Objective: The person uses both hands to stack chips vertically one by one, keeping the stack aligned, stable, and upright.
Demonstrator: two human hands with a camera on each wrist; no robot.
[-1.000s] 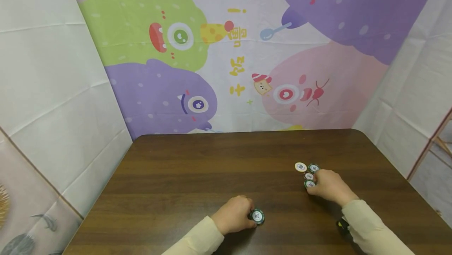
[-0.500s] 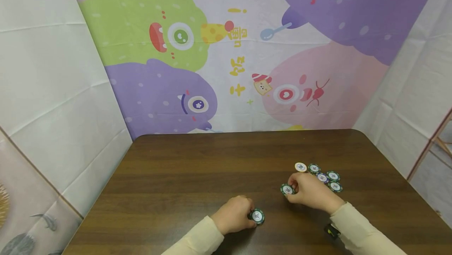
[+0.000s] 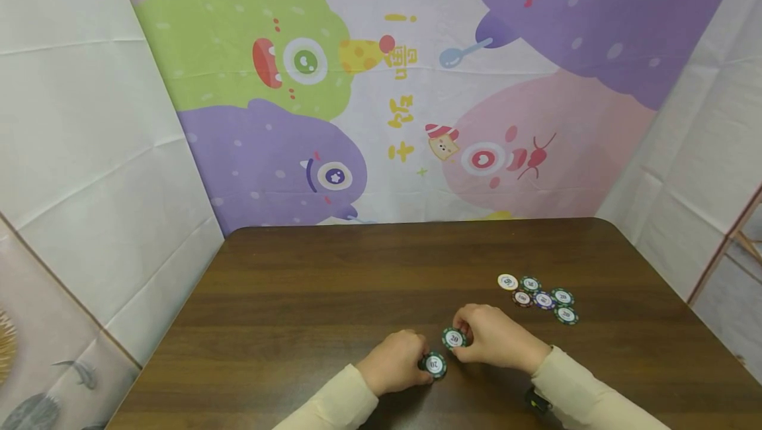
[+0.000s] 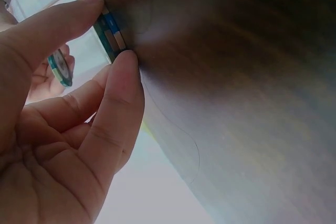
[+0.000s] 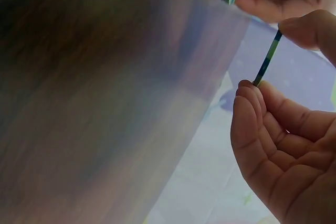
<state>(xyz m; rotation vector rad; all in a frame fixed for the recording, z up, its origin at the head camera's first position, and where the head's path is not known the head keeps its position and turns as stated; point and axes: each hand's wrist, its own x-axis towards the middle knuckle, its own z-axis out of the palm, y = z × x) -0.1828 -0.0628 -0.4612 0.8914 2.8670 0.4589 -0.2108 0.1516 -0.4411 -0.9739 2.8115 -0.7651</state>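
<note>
My left hand [image 3: 394, 362] pinches the edges of a short stack of poker chips [image 3: 434, 364] on the table, thumb on one side and fingers on the other. The top chip is green and reads 20; a blue-edged chip [image 4: 112, 23] lies beneath it in the left wrist view. Just beyond, to the right, my right hand [image 3: 500, 339] holds a single green poker chip [image 3: 454, 338], also marked 20, between thumb and fingertips. In the right wrist view this chip [image 5: 268, 57] is seen edge-on, off the table and apart from the stack.
Several loose chips lie at the back right of the brown table [image 3: 309, 284]: a pale yellow-edged chip [image 3: 508, 282], a dark red one [image 3: 522, 298], a blue one [image 3: 544, 300] and green ones [image 3: 566, 315]. A cartoon-printed cloth [image 3: 381, 185] hangs behind the table.
My right hand has taken a green chip from the back-right group and carried it left and nearer, close to the stack. The left hand has stayed in place.
</note>
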